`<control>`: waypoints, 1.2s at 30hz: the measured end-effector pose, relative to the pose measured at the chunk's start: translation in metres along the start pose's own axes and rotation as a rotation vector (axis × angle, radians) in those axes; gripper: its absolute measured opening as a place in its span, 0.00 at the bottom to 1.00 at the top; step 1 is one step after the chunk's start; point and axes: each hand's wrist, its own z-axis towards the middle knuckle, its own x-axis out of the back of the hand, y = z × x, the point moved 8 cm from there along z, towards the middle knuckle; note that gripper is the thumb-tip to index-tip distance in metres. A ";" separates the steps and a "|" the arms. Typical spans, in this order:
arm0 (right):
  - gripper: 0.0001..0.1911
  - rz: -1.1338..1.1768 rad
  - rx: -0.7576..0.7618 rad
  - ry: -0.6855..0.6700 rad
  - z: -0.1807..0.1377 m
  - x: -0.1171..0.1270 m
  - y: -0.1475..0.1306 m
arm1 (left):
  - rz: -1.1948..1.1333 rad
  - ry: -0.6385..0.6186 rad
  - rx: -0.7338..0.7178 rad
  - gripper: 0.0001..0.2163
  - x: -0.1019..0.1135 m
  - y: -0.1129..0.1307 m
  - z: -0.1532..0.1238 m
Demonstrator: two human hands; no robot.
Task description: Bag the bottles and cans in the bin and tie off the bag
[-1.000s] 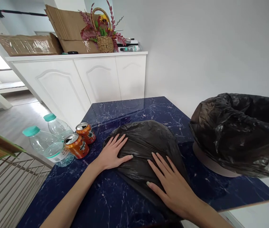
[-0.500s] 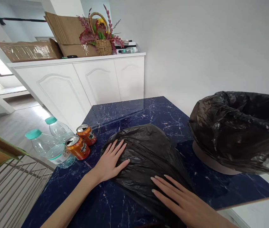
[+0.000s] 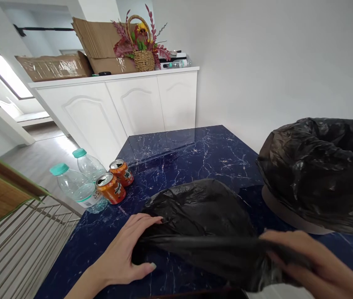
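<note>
A crumpled black plastic bag [image 3: 201, 211] lies on the dark blue marble table [image 3: 182, 153], its near edge lifted and stretched between my hands. My left hand [image 3: 126, 253] is closed round the bag's left near corner, thumb under, fingers over. My right hand [image 3: 307, 259] at the lower right is closed on the bag's right near edge, with plastic bunched under the fingers.
A bin lined with a black bag [image 3: 319, 170] stands at the table's right. Two orange cans [image 3: 111, 187] and two clear bottles with teal caps [image 3: 76, 187] sit at the left edge. A metal railing [image 3: 17, 236] is left; white cabinets [image 3: 123, 108] stand behind.
Both hands were lying flat on top of the bag. They slid back toward me and now grip its near edge, pulling it up and taut. The view shifted slightly right.
</note>
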 end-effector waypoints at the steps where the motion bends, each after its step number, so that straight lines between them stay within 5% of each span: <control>1: 0.18 -0.031 -0.035 0.074 0.010 0.007 0.001 | 0.011 0.031 0.023 0.28 0.002 -0.002 -0.002; 4: 0.21 -0.150 -0.133 0.363 0.041 0.023 -0.011 | -0.034 0.141 0.146 0.10 0.003 -0.011 -0.003; 7: 0.28 -0.339 0.143 0.536 0.058 0.011 -0.067 | -0.148 0.278 0.359 0.18 0.000 -0.027 -0.003; 10: 0.34 -0.440 0.509 0.433 0.056 -0.035 -0.116 | -0.074 0.430 0.412 0.28 0.004 -0.027 -0.002; 13: 0.31 -0.503 0.652 0.193 0.058 -0.091 -0.126 | 0.261 0.579 0.155 0.32 0.016 0.006 0.003; 17: 0.31 -0.538 0.541 0.021 0.089 -0.141 -0.096 | 0.554 0.382 -0.166 0.33 0.004 0.040 0.020; 23: 0.34 -0.463 0.322 -0.260 0.129 -0.177 -0.023 | 0.547 -0.010 -0.132 0.34 -0.017 0.011 0.025; 28: 0.37 -0.366 0.149 -0.316 0.135 -0.164 0.037 | 0.428 -0.096 -0.018 0.32 -0.022 -0.013 0.010; 36: 0.38 -0.386 -0.007 -0.277 0.139 -0.124 0.095 | 0.315 -0.084 -0.001 0.32 -0.017 -0.012 0.011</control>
